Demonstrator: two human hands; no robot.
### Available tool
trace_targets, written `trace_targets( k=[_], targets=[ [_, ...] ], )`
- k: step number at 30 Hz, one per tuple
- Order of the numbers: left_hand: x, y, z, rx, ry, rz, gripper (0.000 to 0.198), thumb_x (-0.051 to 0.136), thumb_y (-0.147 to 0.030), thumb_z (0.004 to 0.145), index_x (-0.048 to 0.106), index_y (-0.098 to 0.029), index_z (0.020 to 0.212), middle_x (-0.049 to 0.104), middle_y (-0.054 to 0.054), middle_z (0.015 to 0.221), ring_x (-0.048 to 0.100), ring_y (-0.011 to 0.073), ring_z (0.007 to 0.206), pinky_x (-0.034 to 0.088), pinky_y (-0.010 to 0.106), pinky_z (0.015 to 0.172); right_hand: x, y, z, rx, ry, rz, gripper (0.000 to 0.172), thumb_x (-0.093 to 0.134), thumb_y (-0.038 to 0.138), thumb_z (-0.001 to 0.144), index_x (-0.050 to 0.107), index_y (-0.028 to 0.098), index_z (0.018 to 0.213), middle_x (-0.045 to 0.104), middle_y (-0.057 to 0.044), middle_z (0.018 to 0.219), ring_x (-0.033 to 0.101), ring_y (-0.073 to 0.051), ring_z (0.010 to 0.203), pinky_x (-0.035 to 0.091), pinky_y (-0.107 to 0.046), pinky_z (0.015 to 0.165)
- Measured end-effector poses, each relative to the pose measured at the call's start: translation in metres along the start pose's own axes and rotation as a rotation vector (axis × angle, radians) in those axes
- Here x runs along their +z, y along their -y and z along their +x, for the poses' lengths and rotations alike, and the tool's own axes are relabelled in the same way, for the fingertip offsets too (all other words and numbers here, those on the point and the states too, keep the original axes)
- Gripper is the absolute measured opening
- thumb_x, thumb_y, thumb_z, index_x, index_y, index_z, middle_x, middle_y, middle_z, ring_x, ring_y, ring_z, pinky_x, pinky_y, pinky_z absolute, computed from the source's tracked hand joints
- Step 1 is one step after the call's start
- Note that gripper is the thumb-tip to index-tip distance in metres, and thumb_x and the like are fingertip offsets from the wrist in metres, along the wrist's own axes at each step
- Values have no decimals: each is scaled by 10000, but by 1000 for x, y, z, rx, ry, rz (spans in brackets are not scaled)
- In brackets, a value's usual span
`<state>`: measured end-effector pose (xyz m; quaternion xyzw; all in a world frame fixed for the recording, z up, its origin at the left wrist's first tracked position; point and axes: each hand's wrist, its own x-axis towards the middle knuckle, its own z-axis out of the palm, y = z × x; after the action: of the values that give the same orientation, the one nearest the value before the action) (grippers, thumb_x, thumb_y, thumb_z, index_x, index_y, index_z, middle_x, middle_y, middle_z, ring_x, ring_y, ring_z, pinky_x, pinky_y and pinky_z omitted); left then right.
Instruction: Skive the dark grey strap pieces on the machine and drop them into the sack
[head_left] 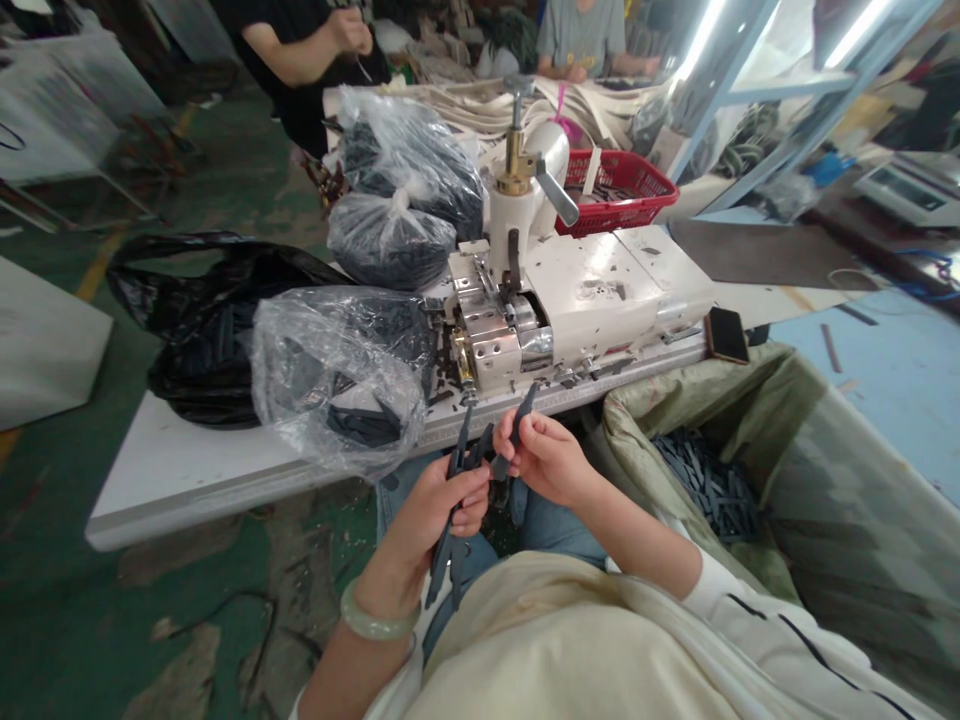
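My left hand [442, 510] is closed around a bundle of dark narrow strips [448, 540] that hang down over my lap. My right hand [544, 458] pinches a single dark strip [521, 412] whose upper end points toward the white machine [592, 290] on the table. The two hands sit close together just below the table edge, in front of the machine's metal head [487, 340].
Clear plastic bags of dark strips [337, 370] and a black bag [202, 320] lie on the white table [172, 470]. A sack holding cut strips [705, 480] stands at my right. A phone [725, 334] and red basket [619, 185] sit behind. Two people work at the far table.
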<state>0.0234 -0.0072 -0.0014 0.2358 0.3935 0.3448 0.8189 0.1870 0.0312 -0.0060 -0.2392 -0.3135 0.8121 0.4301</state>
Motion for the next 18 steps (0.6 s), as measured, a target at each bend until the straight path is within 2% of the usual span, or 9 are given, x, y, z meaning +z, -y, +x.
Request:
trace_targets(
  k=[7,18],
  targets=[
    [5,2,-9,14,-5,-1,273,743,-316,733,539,-164,833,393,-100,505,272,7,352,221,119,330,-1,-1,-5,4,3,31,305,671,496,791,602,202,833,531,9,677,391,-101,542,322,-232,527],
    [12,8,-12,68,-18,62,313,749,-293,716,475,-193,829,345,-122,466,240,13,348,226,131,338,-6,-7,-9,-31,98,68,275,642,431,854,622,158,889,622,-26,752,466,-90,575,333,-220,541]
  ],
)
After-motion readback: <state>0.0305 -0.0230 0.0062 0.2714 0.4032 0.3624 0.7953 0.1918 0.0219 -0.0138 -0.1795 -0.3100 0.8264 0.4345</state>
